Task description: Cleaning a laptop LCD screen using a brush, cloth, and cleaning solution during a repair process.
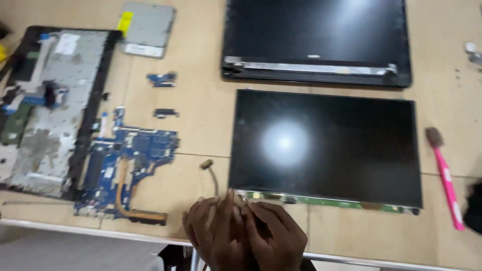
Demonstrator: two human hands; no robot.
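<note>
From my feed, both hands sit at the near left corner of the bare screen panel [326, 148], which lies flat on the table [201, 100]. My left hand [213, 233] and right hand [273, 236] are pressed close together, fingertips meeting at that corner where a thin cable [213, 178] comes off the panel; they seem to pinch something small there, but I cannot tell just what each holds. The cable curves away from the panel's left edge, its connector end lying free on the table.

Beyond the panel lies the lid [316, 40] with its metal hinge strip. Left of the panel is the blue motherboard [128, 165] with a copper pipe, and farther left the keyboard shell [47, 105]. Right of the panel lies a pink brush [447, 180]. A grey drive [148, 29] sits far left of the lid.
</note>
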